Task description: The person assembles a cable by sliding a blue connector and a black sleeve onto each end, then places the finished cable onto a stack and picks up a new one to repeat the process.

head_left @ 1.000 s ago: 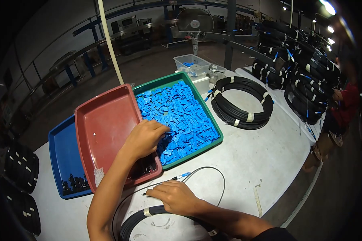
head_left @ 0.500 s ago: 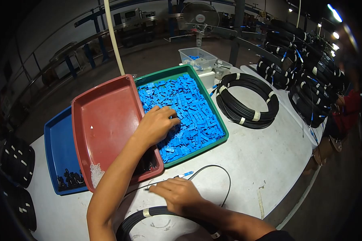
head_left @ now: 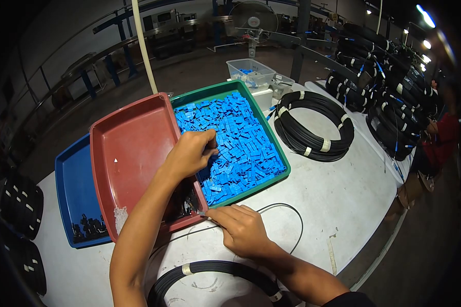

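My left hand point(head_left: 192, 153) is over the near left side of the green tray point(head_left: 288, 165), its fingers pinched together. Whatever is between those fingertips is hidden. Small blue plastic connector parts point(head_left: 235, 138) fill the tray beneath it. My right hand point(head_left: 241, 227) is closed on a thin black cable point(head_left: 291, 207) beside the red tray's near corner. A small greyish tip shows at its fingertips; the rest of the cable end is covered. The cable loops out to the right of this hand. Below lies a taped coil of black cable point(head_left: 217, 267), partly cut off by the frame.
The red tray point(head_left: 133, 138) overlaps the green tray and a blue tray point(head_left: 74, 179) with small black parts. Another black cable coil point(head_left: 287, 135) lies behind on the white table point(head_left: 317, 204). Clear bins point(head_left: 251, 77) stand at the back. Stacked coils point(head_left: 394, 92) and a person's red sleeve point(head_left: 445, 138) are at right.
My left hand has drawn back slightly toward the red tray, fingers now pinched. My right hand has moved up and right toward the trays' edge; the blue connector on the table is no longer visible.
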`<state>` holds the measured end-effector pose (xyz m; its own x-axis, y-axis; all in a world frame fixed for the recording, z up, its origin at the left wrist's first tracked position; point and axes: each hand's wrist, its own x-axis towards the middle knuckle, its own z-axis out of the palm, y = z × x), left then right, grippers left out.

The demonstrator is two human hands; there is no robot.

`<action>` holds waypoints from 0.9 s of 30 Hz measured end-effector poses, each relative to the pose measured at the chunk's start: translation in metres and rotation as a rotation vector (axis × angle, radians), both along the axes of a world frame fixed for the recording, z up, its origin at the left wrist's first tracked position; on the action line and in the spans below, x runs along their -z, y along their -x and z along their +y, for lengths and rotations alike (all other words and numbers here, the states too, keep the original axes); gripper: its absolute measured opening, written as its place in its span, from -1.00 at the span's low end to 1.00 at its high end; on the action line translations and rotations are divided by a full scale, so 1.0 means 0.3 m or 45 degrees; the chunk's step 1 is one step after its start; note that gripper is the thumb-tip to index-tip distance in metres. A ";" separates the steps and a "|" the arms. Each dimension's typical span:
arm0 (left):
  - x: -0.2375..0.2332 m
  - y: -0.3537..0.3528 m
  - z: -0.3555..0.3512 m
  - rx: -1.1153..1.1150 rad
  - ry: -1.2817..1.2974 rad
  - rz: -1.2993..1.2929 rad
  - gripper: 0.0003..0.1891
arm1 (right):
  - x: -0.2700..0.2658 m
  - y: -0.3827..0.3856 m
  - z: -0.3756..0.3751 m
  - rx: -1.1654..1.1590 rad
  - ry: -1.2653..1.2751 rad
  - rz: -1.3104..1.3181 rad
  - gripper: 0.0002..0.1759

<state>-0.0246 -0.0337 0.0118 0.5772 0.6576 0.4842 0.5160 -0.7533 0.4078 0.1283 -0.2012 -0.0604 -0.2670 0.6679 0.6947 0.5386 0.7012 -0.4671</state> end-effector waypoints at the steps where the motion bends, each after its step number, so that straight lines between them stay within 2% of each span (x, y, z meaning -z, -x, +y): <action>1: 0.001 -0.004 0.002 0.039 0.013 0.003 -0.76 | 0.002 0.002 -0.001 -0.008 -0.008 0.000 -0.55; 6: -0.002 -0.029 -0.008 0.068 -0.034 -0.075 -0.70 | -0.009 0.003 -0.005 -0.022 -0.022 -0.008 -0.56; 8: -0.010 -0.019 -0.015 0.044 0.063 -0.073 -0.68 | -0.012 0.003 -0.006 -0.031 -0.025 -0.010 -0.56; 12: -0.021 0.009 -0.060 0.030 0.031 -0.166 -0.76 | -0.017 0.006 -0.014 -0.039 0.010 -0.019 -0.62; 14: -0.014 0.035 -0.091 0.068 0.314 -0.441 -0.78 | -0.023 0.006 -0.016 -0.046 0.032 -0.024 -0.66; 15: -0.014 0.052 -0.113 0.057 0.299 -0.441 -0.78 | -0.022 0.007 -0.013 -0.045 0.033 -0.001 -0.68; 18: -0.002 0.115 -0.212 0.196 0.652 -0.922 -0.76 | -0.033 0.013 -0.019 -0.079 0.033 0.037 -0.70; 22: -0.003 0.218 -0.398 0.075 0.616 -0.958 -0.76 | -0.030 0.023 -0.030 -0.157 0.099 0.116 -0.67; 24: 0.022 0.256 -0.493 0.078 0.560 -1.046 -0.76 | -0.012 0.032 -0.015 -0.270 0.034 0.140 -0.66; 27: 0.075 0.309 -0.613 -0.014 0.546 -1.080 -0.76 | -0.032 0.038 -0.046 -0.360 0.107 0.142 -0.66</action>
